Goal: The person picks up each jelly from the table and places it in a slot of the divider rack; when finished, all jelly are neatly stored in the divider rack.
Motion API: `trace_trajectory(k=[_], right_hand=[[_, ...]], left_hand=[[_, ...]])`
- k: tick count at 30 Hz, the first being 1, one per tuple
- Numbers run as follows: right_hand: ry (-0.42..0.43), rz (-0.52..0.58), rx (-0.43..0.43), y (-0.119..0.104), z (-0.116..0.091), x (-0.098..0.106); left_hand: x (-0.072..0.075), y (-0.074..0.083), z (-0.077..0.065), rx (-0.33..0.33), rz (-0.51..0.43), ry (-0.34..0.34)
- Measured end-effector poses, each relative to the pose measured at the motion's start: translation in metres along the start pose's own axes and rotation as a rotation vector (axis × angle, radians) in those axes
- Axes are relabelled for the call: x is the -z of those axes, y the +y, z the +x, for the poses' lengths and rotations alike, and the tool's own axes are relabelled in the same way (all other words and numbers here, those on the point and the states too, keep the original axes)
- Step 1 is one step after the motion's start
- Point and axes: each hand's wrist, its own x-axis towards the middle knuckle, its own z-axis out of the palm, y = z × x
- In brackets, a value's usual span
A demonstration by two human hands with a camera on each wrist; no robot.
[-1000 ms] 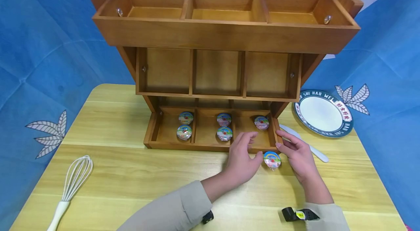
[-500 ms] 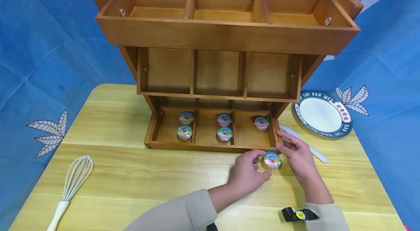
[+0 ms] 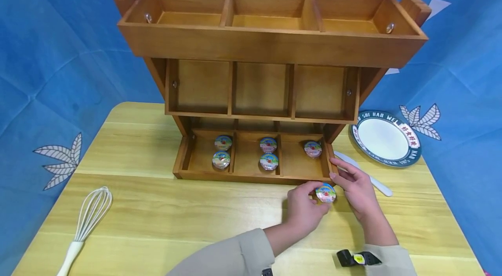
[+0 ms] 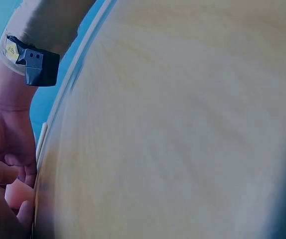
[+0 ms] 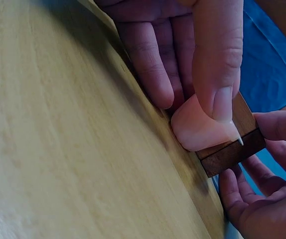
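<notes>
Blue cloth printed with pale leaves hangs behind a light wooden table (image 3: pixel 164 219), and we work at its lower right of centre in the head view. Our left hand (image 3: pixel 305 211) has thumb and forefinger curled round a small jelly cup (image 3: pixel 326 193), pinching it where it sits on the table just in front of the rack's bottom right corner. The right wrist view shows the cup's pink body (image 5: pixel 203 127) pressed under a thumb against the dark wooden corner (image 5: pixel 235 144). Our right hand (image 3: pixel 357 189) lies just to the right of the cup, fingers loosely bent and spread, its fingertips (image 3: pixel 333 175) touching the corner of the wooden rack (image 3: pixel 270 45); we cannot tell whether it also touches the cup.

Above the hands, the rack's lowest tray (image 3: pixel 251 176) has three compartments: two cups (image 3: pixel 222 152) in the left one, two cups (image 3: pixel 268 154) in the middle one, one cup (image 3: pixel 313 149) in the right one. The middle and top tiers stand over it.

At right of the frame a white plate (image 3: pixel 386 137) with a dark lettered rim lies on the table's edge, and a white spatula (image 3: pixel 372 179) pokes out behind our right hand. At lower left rests a white whisk (image 3: pixel 88 219).
</notes>
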Motion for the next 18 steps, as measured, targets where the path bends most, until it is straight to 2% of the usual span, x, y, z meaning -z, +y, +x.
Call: trace_trajectory(k=[9,18], right_hand=[[-0.003,0.008,-0.006,0.000,0.000,0.000],[-0.002,0.023,-0.010,-0.001,0.000,0.000]], left_hand=[[0.003,-0.003,0.003,-0.050,0.017,0.009],[0.024,0.004,0.000,-0.043,0.046,-0.058]])
